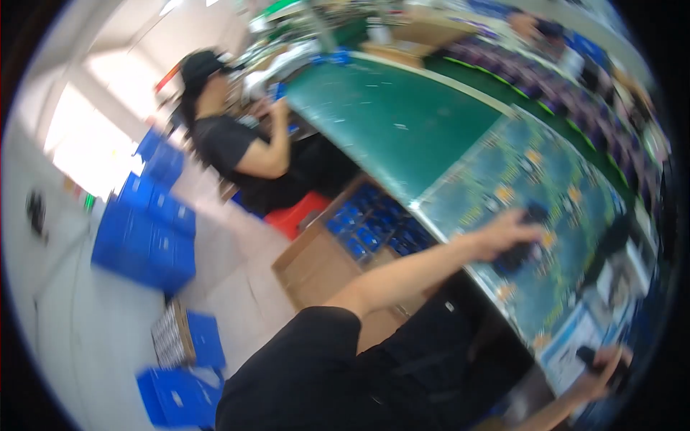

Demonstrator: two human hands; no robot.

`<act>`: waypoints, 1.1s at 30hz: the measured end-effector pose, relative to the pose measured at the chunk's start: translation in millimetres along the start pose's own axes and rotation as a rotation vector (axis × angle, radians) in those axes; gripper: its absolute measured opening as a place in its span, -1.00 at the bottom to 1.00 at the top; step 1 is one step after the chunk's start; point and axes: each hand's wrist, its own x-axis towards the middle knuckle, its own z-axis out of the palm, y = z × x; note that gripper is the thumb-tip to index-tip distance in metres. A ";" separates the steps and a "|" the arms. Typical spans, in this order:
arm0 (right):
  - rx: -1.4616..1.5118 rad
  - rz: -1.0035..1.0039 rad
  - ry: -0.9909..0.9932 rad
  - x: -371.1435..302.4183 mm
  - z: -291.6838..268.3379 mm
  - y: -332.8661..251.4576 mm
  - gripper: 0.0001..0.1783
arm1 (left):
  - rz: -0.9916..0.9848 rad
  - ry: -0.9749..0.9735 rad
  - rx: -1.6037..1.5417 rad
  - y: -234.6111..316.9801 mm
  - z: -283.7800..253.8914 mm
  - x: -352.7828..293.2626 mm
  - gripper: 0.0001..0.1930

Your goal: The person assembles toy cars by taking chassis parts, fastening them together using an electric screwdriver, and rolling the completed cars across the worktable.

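Observation:
The picture is blurred and tilted. My left hand reaches over a bench covered with blue-green circuit boards and grips a dark, blocky object resting on them. My right hand is low at the right edge, closed around a black handle-like tool next to a white and blue sheet. What either object is exactly, I cannot tell.
A green bench top runs away to the left. Below it stands a cardboard box holding blue parts. Another person in black sits at the bench. Blue crates are stacked on the floor, with a red stool.

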 end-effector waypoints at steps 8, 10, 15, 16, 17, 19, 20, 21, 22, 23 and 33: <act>-0.832 -0.546 0.088 14.3 102.1 -31.5 -0.68 | 0.355 0.076 0.243 -9.6 -7.0 -19.5 -0.76; -0.554 -0.402 0.024 12.1 106.8 -41.0 -0.68 | 0.355 0.050 0.236 -16.2 3.2 -24.3 -0.78; 0.104 -0.151 -0.081 11.3 109.1 -53.2 -0.69 | 0.404 0.068 0.359 -39.9 34.7 -35.0 -0.68; 0.351 -0.107 -0.104 9.3 111.1 -53.7 -0.70 | 0.403 0.064 0.358 -41.1 34.6 -34.1 -0.68; 0.284 -0.273 -0.104 7.6 130.4 -52.8 -0.72 | 0.423 0.073 0.373 -43.7 30.1 -33.5 -0.67; 0.346 -0.227 -0.151 14.5 146.9 -58.0 -0.71 | 0.446 0.065 0.373 -43.9 30.4 -34.0 -0.66; 0.424 -0.180 -0.194 16.3 152.4 -57.7 -0.70 | 0.474 0.094 0.367 -40.9 31.0 -37.3 -0.65; 0.415 -0.097 -0.207 18.4 161.2 -58.4 -0.79 | 0.502 0.114 0.356 -39.1 32.5 -39.5 -0.63; 0.439 -0.019 -0.018 16.6 174.3 -56.3 -0.77 | 0.505 0.110 0.355 -37.6 33.0 -42.1 -0.63; 0.456 -0.038 -0.054 17.3 184.3 -55.3 -0.78 | 0.477 0.130 0.339 -37.1 33.3 -44.3 -0.63; 0.529 -0.052 0.017 26.4 210.4 -61.6 -0.81 | 0.374 0.100 0.219 -37.5 36.1 -47.5 -0.60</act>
